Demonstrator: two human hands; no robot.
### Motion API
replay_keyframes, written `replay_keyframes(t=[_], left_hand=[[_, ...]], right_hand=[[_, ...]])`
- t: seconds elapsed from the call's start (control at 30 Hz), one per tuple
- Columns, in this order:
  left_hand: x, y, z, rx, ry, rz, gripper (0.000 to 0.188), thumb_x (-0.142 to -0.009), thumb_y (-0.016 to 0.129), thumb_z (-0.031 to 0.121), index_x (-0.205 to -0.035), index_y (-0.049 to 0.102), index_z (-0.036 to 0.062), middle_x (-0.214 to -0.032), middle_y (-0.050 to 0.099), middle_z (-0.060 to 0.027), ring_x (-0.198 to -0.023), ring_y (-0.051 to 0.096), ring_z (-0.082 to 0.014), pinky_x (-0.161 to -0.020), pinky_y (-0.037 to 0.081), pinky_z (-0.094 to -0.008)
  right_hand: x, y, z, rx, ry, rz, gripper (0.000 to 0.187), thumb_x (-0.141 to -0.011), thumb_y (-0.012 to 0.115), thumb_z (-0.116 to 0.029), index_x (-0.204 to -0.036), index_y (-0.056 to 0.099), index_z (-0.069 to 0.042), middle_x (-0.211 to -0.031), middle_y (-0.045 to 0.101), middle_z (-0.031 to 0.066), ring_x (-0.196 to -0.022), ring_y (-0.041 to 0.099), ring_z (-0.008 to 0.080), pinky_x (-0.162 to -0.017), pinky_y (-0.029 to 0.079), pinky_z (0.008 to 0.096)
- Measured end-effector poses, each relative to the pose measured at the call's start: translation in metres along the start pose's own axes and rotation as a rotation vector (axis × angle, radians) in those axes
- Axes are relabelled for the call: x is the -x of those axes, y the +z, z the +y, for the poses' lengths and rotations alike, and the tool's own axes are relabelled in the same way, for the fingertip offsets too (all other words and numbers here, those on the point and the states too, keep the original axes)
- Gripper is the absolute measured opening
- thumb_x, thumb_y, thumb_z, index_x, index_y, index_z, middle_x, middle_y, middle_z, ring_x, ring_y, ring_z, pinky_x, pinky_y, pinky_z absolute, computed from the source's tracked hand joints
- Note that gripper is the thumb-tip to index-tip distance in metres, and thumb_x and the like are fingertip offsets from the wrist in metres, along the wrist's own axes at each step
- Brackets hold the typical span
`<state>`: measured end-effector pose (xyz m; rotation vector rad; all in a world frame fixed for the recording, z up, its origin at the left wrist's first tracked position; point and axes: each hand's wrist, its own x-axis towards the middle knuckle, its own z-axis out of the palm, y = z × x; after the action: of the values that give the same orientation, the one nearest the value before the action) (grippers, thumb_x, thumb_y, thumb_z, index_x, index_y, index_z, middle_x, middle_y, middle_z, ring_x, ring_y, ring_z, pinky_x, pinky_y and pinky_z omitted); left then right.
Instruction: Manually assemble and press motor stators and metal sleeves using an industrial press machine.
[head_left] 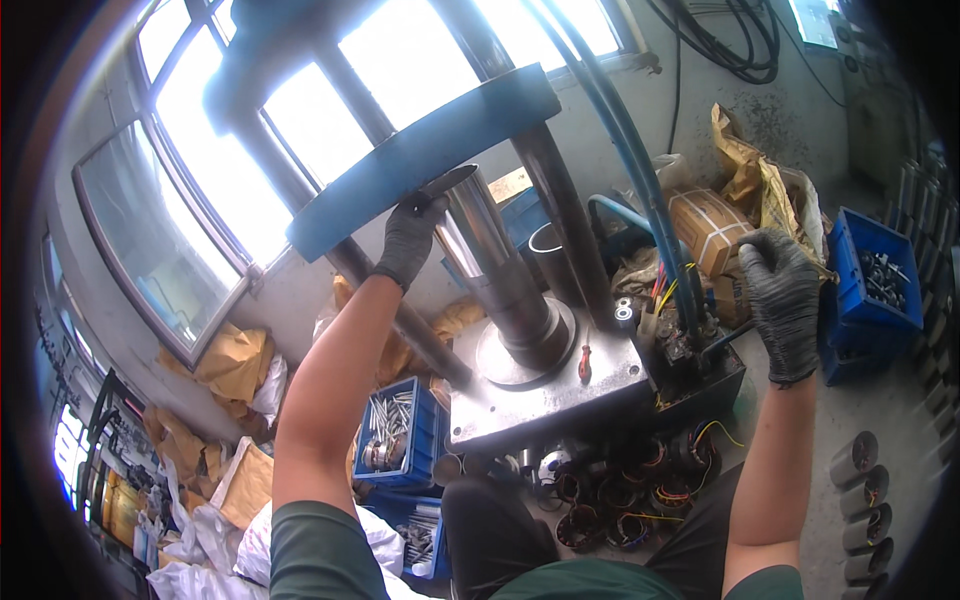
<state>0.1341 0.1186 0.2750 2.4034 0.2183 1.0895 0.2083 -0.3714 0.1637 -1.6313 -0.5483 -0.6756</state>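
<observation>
My left hand, in a dark grey glove, reaches up under the blue press plate. Its fingers close on a dark, flat piece at the top of an upright shiny steel cylinder. That cylinder stands in a darker sleeve on the round base of the press table. Off to the right, my gloved right hand is bent over the end of a dark lever; its palm side is hidden. A red-handled tool lies on the metal table, near small rings.
Steel columns flank the cylinder. Blue hoses run down beside the press. Blue crates hold metal parts. Wound motor stators with coloured wires lie below the table. Dark cylinders line the right-hand floor.
</observation>
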Motion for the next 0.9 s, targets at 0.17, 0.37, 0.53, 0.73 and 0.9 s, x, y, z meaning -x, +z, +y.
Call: replay_keyframes(t=[0.17,0.37,0.53,0.73,0.9], left_hand=[[-0.006,-0.008,-0.007,0.017,-0.121,-0.014,0.029,-0.095,0.071,0.035,-0.092,0.066,0.0071,-0.081,0.063,-0.0007,-0.078,0.056,-0.0115,-0.074,0.047,-0.0292],[-0.011,-0.009,-0.008,0.041,-0.17,-0.049,0.033,-0.093,0.072,0.04,-0.093,0.063,0.008,-0.081,0.061,-0.0007,-0.074,0.055,-0.0121,-0.069,0.047,-0.0284],[-0.003,-0.005,0.002,0.024,-0.12,-0.012,0.038,-0.093,0.071,0.043,-0.093,0.063,0.0065,-0.081,0.062,-0.0016,-0.074,0.057,-0.0125,-0.069,0.048,-0.0289],[0.005,-0.006,0.016,-0.03,-0.059,-0.001,0.044,-0.094,0.068,0.048,-0.095,0.064,0.0035,-0.081,0.063,-0.0049,-0.071,0.056,-0.0128,-0.07,0.049,-0.0299],[0.001,-0.013,0.017,-0.12,-0.096,-0.087,0.044,-0.096,0.064,0.04,-0.121,0.064,0.0036,-0.107,0.072,-0.0175,-0.107,0.067,-0.0318,-0.094,0.049,-0.0384]], right_hand=[[-0.001,0.002,0.001,0.022,-0.011,-0.035,0.015,-0.095,0.064,-0.012,-0.099,0.07,0.001,-0.088,0.074,0.015,-0.082,0.071,0.0227,-0.081,0.054,0.0359],[0.002,0.0,0.003,0.023,0.009,-0.089,0.017,-0.095,0.063,-0.013,-0.102,0.07,0.002,-0.092,0.073,0.0155,-0.086,0.07,0.0243,-0.084,0.054,0.0351],[0.005,-0.002,0.001,0.058,0.026,-0.14,0.017,-0.096,0.063,-0.012,-0.103,0.069,0.002,-0.095,0.072,0.0178,-0.087,0.07,0.0255,-0.084,0.054,0.0362],[0.009,-0.006,0.0,0.126,-0.006,-0.178,0.015,-0.095,0.064,-0.012,-0.099,0.068,0.002,-0.09,0.071,0.0182,-0.082,0.069,0.0249,-0.08,0.054,0.0372],[0.012,-0.009,-0.004,0.251,0.021,-0.209,0.013,-0.093,0.065,-0.01,-0.096,0.068,0.002,-0.085,0.07,0.0171,-0.078,0.069,0.0234,-0.074,0.054,0.0358]])
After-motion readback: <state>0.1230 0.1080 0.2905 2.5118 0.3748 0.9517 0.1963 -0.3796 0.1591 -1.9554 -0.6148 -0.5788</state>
